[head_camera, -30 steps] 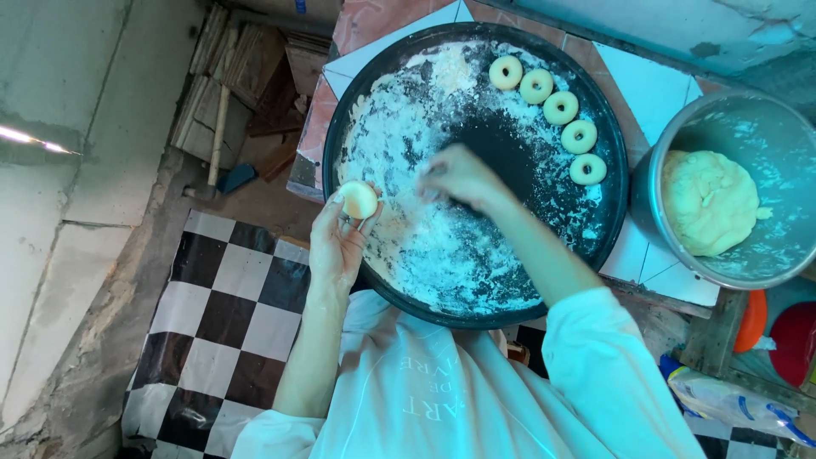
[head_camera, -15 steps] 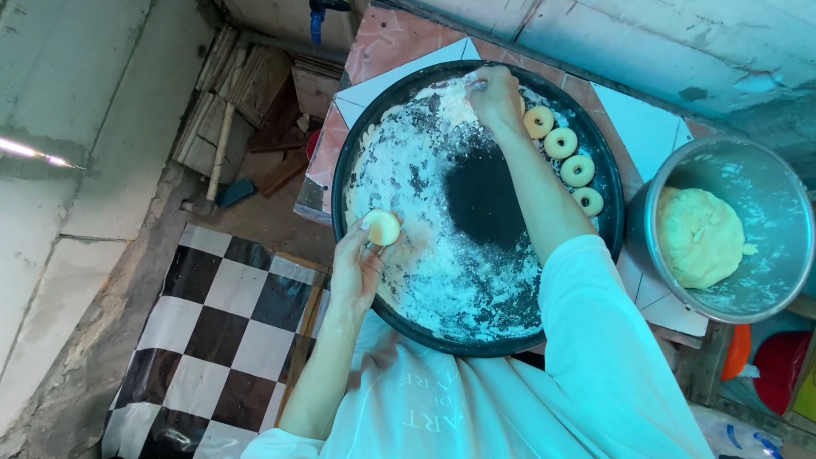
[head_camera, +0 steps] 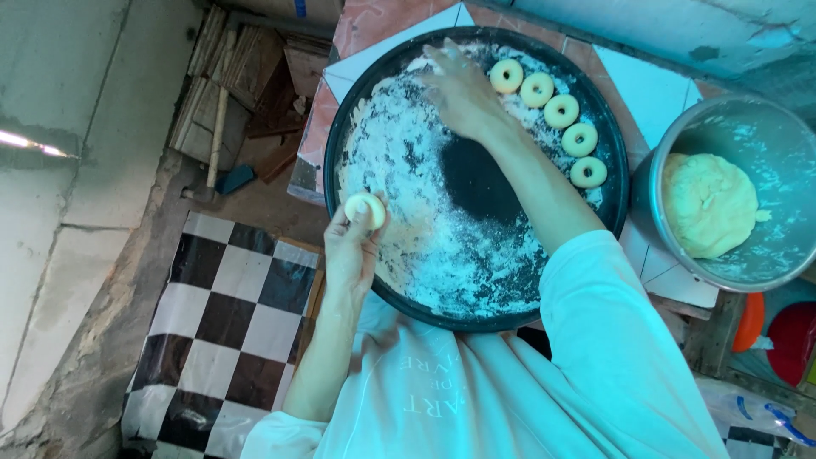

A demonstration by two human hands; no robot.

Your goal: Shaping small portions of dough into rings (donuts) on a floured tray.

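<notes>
The left hand [head_camera: 350, 246] pinches a small dough ball [head_camera: 365, 207] in its fingers at the near rim of the floured round tray [head_camera: 340, 136]. Farther in, the right hand [head_camera: 459, 89] lies spread, fingers released, on flour beside five dough rings [head_camera: 561, 110]; its fingertips are hard to make out.

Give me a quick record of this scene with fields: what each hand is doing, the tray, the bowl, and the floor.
Left hand: left hand holds a small dough piece at the tray's rim
Right hand: right hand rests palm down on the flour, beside the rings
Tray: round dark tray, dusted with flour
Rings: five dough rings in a row along the far edge
Bowl: metal bowl with a dough lump
Floor: checkered floor
</notes>
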